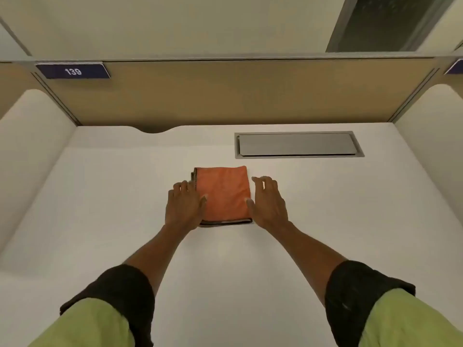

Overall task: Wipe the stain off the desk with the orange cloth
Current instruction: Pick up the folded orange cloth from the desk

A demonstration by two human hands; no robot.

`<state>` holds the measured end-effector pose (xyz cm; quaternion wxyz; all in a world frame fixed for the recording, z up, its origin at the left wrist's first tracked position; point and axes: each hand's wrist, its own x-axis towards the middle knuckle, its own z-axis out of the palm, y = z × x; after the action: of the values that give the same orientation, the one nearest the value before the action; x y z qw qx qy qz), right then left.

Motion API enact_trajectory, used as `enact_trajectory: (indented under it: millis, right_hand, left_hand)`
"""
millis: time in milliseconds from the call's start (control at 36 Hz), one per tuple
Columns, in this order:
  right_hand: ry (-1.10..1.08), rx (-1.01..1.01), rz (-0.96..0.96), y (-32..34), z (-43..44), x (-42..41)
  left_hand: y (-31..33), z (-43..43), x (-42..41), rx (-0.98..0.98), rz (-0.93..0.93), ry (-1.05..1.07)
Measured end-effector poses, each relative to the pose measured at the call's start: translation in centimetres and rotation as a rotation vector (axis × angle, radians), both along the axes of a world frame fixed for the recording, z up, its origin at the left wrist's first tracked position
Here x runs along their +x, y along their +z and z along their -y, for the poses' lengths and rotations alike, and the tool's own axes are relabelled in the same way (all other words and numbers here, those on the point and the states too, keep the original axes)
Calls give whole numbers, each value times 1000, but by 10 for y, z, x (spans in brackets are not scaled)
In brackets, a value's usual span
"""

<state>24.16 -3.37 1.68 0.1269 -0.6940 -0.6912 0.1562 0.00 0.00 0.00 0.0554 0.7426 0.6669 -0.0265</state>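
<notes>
Office cubicle: partition (238, 93), no. plate (72, 71)

left hand (185, 209): flat, fingers spread | right hand (269, 204): flat, fingers spread

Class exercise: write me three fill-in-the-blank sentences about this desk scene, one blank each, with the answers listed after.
1. The folded cloth on the desk is ____ in colour.
2. The blue sign on the partition reads ____.
3. The left hand and right hand lie on ____ sides of the cloth.

Answers: orange; 139; opposite
</notes>
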Motion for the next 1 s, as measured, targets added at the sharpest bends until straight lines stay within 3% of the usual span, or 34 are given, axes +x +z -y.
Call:
enact_trajectory:
  millis: [167, 389, 583, 722, 1000]
  right_hand:
    - [-206, -151, -111, -16, -28, -17]
    - [-380, -216, -220, -35, -47, -28]
    - [-462, -254, -268, -38, -62, -33]
    - [-517, -299, -403, -37, -62, -28]
    - [-620, -215, -925, -22, -27, 12]
  left_hand:
    - [-14, -18, 6, -117, 267, 239]
    - [-25, -38, 7, -230, 451, 510]
    - [-25, -55, 1, -400, 824, 822]
    - [-22, -56, -4, -432, 943, 866]
    - [2, -38, -13, -468, 1288, 806]
